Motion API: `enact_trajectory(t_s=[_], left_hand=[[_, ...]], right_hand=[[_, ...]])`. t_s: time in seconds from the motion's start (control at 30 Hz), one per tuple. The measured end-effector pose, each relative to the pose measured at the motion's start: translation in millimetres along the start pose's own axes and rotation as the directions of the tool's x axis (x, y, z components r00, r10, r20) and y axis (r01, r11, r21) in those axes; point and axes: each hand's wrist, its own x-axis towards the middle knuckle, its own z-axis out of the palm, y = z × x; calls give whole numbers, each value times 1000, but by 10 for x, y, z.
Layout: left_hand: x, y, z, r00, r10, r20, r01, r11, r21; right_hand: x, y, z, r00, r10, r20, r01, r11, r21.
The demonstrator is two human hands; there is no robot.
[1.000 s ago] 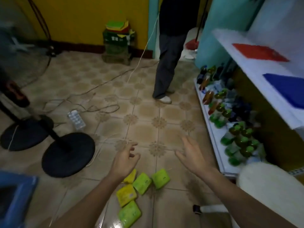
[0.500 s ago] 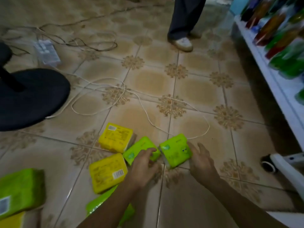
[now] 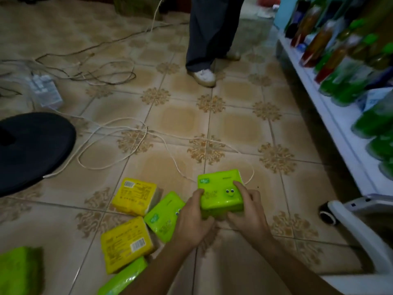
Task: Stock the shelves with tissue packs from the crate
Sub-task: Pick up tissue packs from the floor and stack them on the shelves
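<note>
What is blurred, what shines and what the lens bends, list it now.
Head view: dim, yellowish light overall; the held green pack is fairly sharp, with a soft sheen along its front edge; the bottles on the white shelf at right are smeared; the power strip at left is blurred; the wide lens bows the floor tiles near the borders.

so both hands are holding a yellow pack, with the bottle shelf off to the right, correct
Not quite. The head view shows that the pack held by the left hand and the right hand is green, not yellow. The yellow ones lie on the floor to its left. The bottle shelf is off to the right, as you say.
</note>
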Motion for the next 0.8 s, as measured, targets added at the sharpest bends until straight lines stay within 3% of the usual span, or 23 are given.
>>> enact_trajectory(t_s=[0.13, 0.23, 0.4, 0.5, 0.73, 0.8], left_hand=[[-112, 1109, -663, 979, 116, -168, -123, 992, -29], [-271, 2463, -1217, 933, 242, -266, -257, 966, -22], [-714, 4993, -2064, 908, 349, -231, -398, 890, -223], [-1124, 6455, -2389, 856, 482, -187, -517, 812, -271], [-2183, 8442, -2689, 657, 753, -12, -706, 610, -360], [-2523, 8867, -2676, 579, 814, 52, -726, 543, -421]], right_hand=[[-66, -864, -1014, 972, -169, -160, 172, 985, 5], [-166, -1668, -2315, 938, -223, -265, 229, 973, -8], [-672, -2847, -4568, 894, -105, -435, 96, 995, -41], [-1203, -3380, -5903, 808, -81, -584, 58, 997, -58], [-2685, -4180, -7800, 623, -44, -781, -151, 973, -175], [-3199, -4330, -8110, 488, -15, -873, -274, 947, -169]])
